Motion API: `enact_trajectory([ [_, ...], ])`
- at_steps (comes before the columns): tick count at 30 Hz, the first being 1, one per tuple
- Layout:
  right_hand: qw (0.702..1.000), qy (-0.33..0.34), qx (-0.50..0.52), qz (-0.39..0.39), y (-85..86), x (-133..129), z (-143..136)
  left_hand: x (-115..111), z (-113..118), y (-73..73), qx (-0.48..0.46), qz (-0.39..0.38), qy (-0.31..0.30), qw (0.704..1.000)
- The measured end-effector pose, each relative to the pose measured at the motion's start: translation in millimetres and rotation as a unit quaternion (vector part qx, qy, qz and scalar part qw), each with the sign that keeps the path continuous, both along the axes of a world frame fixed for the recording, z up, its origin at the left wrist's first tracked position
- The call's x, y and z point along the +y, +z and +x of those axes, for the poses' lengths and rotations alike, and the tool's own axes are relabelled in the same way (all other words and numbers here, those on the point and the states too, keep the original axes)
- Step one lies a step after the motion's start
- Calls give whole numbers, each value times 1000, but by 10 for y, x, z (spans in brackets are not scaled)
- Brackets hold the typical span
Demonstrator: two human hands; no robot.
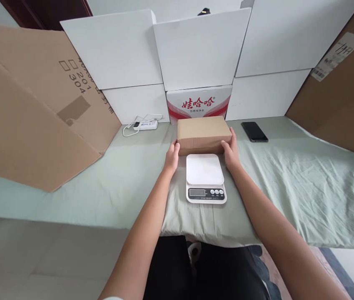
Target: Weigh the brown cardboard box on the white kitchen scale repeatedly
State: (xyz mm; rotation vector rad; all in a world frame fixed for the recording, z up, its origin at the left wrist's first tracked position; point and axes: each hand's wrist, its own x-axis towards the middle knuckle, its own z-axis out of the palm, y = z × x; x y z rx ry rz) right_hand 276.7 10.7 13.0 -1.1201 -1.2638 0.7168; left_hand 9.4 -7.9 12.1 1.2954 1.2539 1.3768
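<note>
Cloth ends in a near edge, stretching wide either side of a white scale. Just behind it, left hand and right hand press a brown carton between them by its ends. Farther lies a phone; leftward, a cardboard panel reads "201" and "304"; at back, a box bears red "娃哈哈".

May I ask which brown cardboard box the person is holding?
The small brown cardboard box beyond the white plastic scale, between left hand and right hand; the larger brown cardboard boxes at either side stand untouched.
</note>
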Motion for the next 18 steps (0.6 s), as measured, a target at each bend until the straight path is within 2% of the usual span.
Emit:
enact_trajectory([
  [18, 1000, 9, 13, 11, -31, 42, -2, 28, 11, -21, 6, 12, -4, 1000],
])
